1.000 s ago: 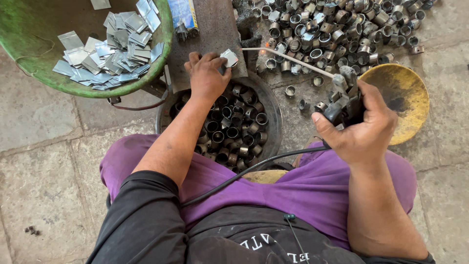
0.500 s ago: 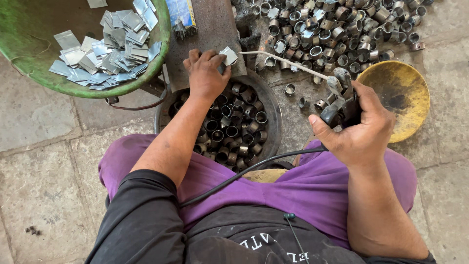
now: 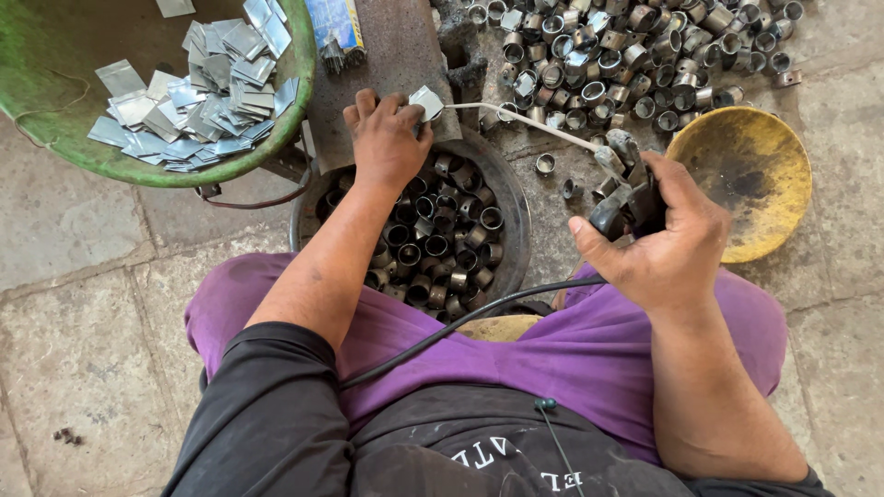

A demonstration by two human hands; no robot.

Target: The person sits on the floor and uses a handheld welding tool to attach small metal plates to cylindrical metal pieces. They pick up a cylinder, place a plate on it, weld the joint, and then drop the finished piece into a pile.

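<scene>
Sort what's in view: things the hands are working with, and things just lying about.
In use:
left hand on small metal piece
right hand holding electrode holder
welding rod

Lying about:
green basin of flat plates
yellow bowl
ring pile

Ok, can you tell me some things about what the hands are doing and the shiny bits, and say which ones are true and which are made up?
1. The left hand holds a small bent metal piece down on a grey slab. True.
2. The right hand is empty. False: it grips a black electrode holder with a thin rod reaching to the metal piece.
3. The green basin holds flat metal squares. True.
4. The yellow bowl is full of rings. False: it looks empty; the metal rings lie heaped on the floor beside it.
5. The round dark pan under the left arm holds rings. True.
</scene>
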